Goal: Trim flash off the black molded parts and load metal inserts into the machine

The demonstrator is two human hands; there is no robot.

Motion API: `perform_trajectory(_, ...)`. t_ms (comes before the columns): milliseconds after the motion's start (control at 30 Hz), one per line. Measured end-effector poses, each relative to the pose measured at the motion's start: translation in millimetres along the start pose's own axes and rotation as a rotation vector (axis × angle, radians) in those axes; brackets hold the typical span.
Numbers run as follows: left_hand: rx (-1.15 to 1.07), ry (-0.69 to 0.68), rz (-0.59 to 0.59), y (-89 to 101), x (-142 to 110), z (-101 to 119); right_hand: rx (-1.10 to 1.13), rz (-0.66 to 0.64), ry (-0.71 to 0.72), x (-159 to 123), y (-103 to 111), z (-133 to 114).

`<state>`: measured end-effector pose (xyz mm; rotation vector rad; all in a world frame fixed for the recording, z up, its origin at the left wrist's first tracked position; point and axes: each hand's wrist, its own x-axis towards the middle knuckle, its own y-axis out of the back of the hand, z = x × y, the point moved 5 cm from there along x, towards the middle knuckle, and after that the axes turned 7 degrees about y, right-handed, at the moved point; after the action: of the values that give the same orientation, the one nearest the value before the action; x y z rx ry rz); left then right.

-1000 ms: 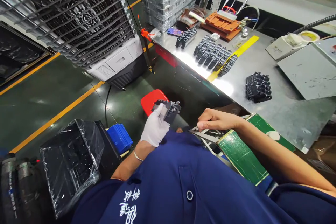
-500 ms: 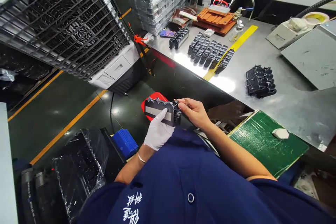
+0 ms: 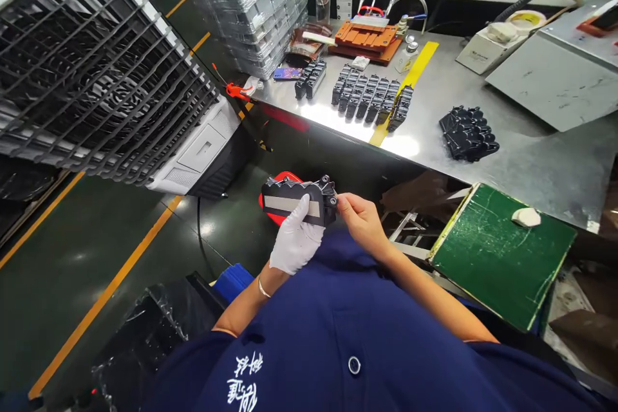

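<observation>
My left hand (image 3: 297, 241), in a white glove, is closed around a black plastic housing (image 3: 316, 199) with a pale strip along its side and a scalloped top edge. The thumb lies across the strip. My bare right hand (image 3: 362, 219) is at the housing's right end, thumb and forefinger pinched at its corner; whether something small sits between them is hidden. Behind the housing shows a red object (image 3: 287, 177). On the metal bench stand a row of similar black housings (image 3: 369, 96), a smaller group (image 3: 310, 79) to their left and a cluster (image 3: 467, 133) to their right.
A metal bench (image 3: 434, 90) runs across the right, with an orange fixture (image 3: 367, 38) and wrapped clear trays (image 3: 251, 6) at the back. A large caged fan (image 3: 116, 84) stands left. A green board (image 3: 502, 257) lies at right, below the bench edge.
My view has shifted, so the bench things sit further left. My right hand has slid slightly down the housing's end, its fingers closer together. The left hand keeps its hold.
</observation>
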<state>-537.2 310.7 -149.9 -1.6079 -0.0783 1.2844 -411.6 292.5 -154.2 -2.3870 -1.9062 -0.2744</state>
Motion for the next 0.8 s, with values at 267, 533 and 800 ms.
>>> perform_trajectory(267,0.042,0.299,0.066,4.8,5,13,0.126,0.555,-0.053,-25,-22,27)
perform_trajectory(533,0.145,0.366,0.003,19.4,7,28,-0.295,0.155,0.143,-32,-3,-9)
perform_trajectory(800,0.091,0.419,0.007,14.6,-5,29,-0.428,0.109,0.255,-35,-11,-16)
